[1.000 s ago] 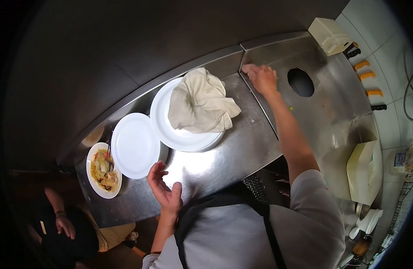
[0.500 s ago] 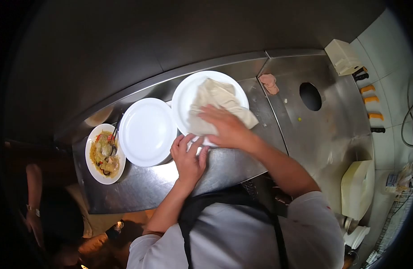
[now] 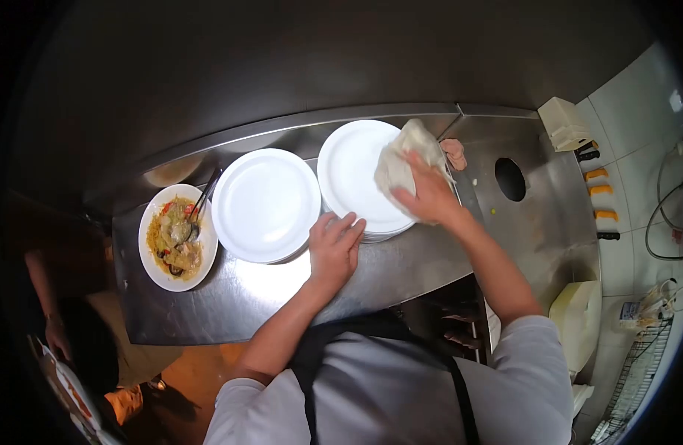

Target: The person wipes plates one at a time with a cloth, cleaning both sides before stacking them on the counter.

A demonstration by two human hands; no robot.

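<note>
Two stacks of white plates stand side by side on the steel counter. My left hand (image 3: 334,248) touches the near left rim of the right stack (image 3: 356,178), its fingers apart and nothing in it. Over the right edge of that stack lies a beige cloth (image 3: 402,165), with my right hand (image 3: 432,194) pressed on it, fingers partly bent into the fabric. The left stack (image 3: 266,206) is untouched. Left of it, a white oval bowl (image 3: 150,256) holds noodle-like food (image 3: 180,237) with dark-handled utensils (image 3: 204,194) in it.
A pink cloth (image 3: 454,153) lies near a round hole (image 3: 509,179) in the steel counter (image 3: 549,208). Orange- and black-handled knives (image 3: 601,190) line the right edge, beside a cream holder (image 3: 564,124). A yellowish container (image 3: 577,322) stands nearer. Another person's arm (image 3: 43,285) shows at left.
My right hand and the beige cloth have moved right, from the middle of the top plate to its right edge. The view has shifted slightly. A plate-like item now shows at the lower left.
</note>
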